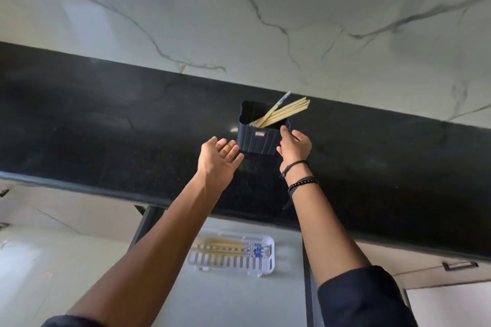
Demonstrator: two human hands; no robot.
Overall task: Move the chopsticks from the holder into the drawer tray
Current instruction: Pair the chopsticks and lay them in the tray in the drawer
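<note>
A dark ribbed holder (256, 138) stands on the black counter with several wooden chopsticks (285, 111) leaning out of it to the right. My right hand (293, 145) touches the holder's right side, fingers straight, one fingertip at the rim. My left hand (220, 158) hovers open, palm up, just left of the holder's base. Below, in the open drawer, a white slotted tray (233, 260) holds several chopsticks (223, 245) lying flat.
The black granite counter (106, 135) runs across the view, with a marble-patterned wall (239, 13) behind it. The open drawer (228, 297) has a pale floor around the tray. Cabinet fronts with handles (459, 265) lie on both sides.
</note>
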